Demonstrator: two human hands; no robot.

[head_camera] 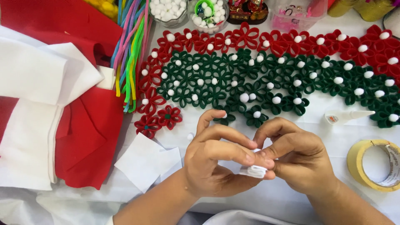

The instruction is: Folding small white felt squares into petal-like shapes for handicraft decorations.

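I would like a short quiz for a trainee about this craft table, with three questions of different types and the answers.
1. True or false: both hands pinch one small folded white felt piece.
2. Which item lies nearest the right hand? A) roll of yellow tape B) bundle of pipe cleaners C) red felt sheet
3. Fill in: the green felt flowers have a white ____ in the centre.

Key: 1 true, the left hand and the right hand hold it together. 2 A. 3 pompom.
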